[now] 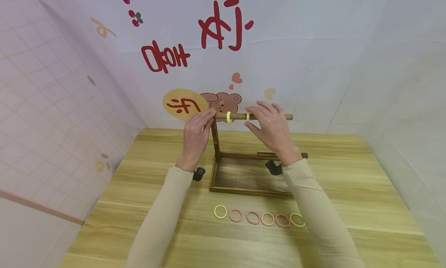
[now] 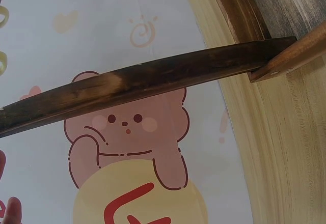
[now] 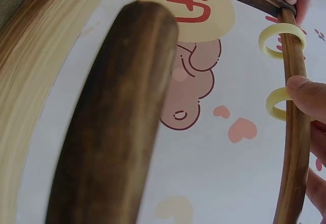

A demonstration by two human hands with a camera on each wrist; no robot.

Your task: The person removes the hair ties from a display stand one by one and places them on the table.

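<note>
A wooden stand has an upright post [image 1: 215,140] with a horizontal bar [image 1: 238,116] reaching right from its top. At that top corner my left hand [image 1: 196,134] holds the stand between thumb and fingers. My right hand [image 1: 271,128] pinches a yellow ring [image 3: 276,104] that is around the bar, thumb on the near side in the right wrist view. A second yellow ring [image 1: 229,117] hangs on the bar between the two hands. In the left wrist view, the dark post [image 2: 153,76] crosses the picture and only fingertips [image 2: 12,211] show at the edge.
The stand's shallow tray base [image 1: 244,191] sits on the wooden table [image 1: 167,152]. A lower, shorter bar [image 1: 268,155] ends close to my right wrist. In front of the tray lies a row of several yellow, pink and orange rings [image 1: 235,221]. A printed cloth [image 1: 296,67] hangs behind.
</note>
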